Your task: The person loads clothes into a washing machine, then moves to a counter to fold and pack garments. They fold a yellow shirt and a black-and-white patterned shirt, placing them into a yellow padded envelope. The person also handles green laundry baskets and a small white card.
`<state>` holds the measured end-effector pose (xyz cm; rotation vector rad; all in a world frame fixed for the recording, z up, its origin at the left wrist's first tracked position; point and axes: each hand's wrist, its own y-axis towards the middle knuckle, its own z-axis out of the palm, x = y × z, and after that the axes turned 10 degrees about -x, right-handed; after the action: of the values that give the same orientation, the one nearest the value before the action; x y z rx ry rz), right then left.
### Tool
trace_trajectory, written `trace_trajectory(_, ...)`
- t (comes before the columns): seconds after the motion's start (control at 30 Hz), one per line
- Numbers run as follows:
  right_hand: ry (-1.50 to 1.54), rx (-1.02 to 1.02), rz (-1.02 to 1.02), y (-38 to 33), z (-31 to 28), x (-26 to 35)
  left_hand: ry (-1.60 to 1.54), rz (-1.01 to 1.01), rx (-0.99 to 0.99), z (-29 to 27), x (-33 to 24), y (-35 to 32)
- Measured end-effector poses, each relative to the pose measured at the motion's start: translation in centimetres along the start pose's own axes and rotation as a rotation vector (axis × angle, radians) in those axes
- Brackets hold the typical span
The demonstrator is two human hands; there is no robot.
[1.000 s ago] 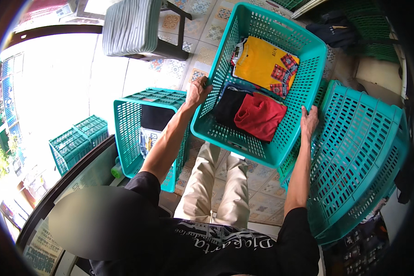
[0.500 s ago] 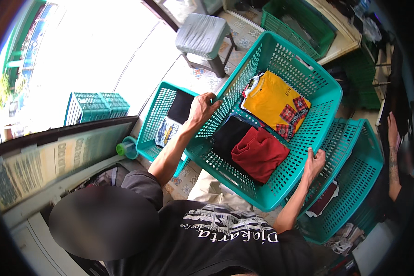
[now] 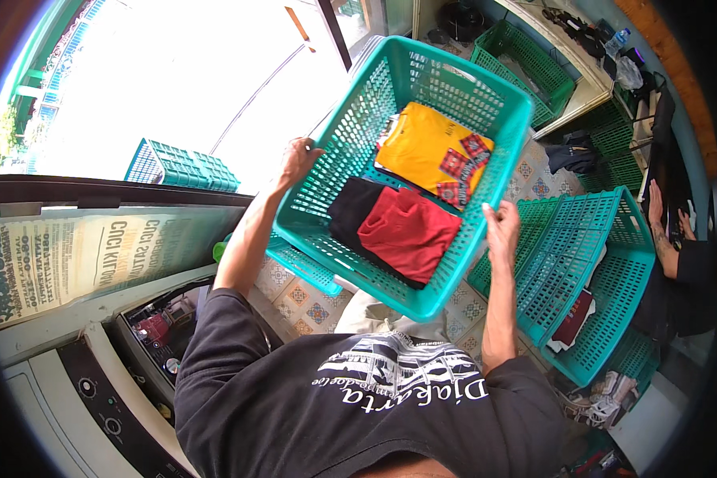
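I hold up a green perforated plastic laundry basket (image 3: 430, 307), tilted so its inside faces me. My left hand (image 3: 299, 162) is closed round its left rim, fingers hooked over the edge. On the opposite side, my right hand (image 3: 502, 227) grips the right rim, thumb on top. Inside, a folded yellow T-shirt (image 3: 422, 139) with red plaid patches lies toward the far end. A folded red garment (image 3: 414, 235) sits nearer me, beside a black garment (image 3: 354, 207). Whatever lies under these clothes is hidden.
Below the held basket, another green basket (image 3: 303, 267) is mostly covered. More baskets (image 3: 566, 263) stand at right, with a dark red garment (image 3: 572, 319) in one. Another person's hand (image 3: 657, 207) shows at far right. A crate (image 3: 187, 167) sits by the bright doorway; a washing machine (image 3: 88, 390) is lower left.
The held basket has shifted left and slightly away with both my hands. It now hides the stool and most of the floor basket. My view has shifted too.
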<state>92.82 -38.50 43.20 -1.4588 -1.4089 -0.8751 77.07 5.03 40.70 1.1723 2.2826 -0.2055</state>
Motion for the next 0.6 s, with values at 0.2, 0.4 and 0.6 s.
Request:
trace_trajectory(0.2, 0.138, 0.204, 0.110, -6.3, 8.0, -1.0, 0.268, -0.036, -0.074, -7.1, 5.5, -0.8)
trace_trajectory(0.4, 0.041, 0.352, 0.100, -12.1, 16.8, -2.8, 0.514, -0.215, -0.039, -9.7, 15.0, -3.8)
trace_trajectory(0.6, -0.108, 0.525, 0.103, -17.7, 18.5, -6.1, 0.591, -0.385, -0.085, -7.6, 22.8, -8.9)
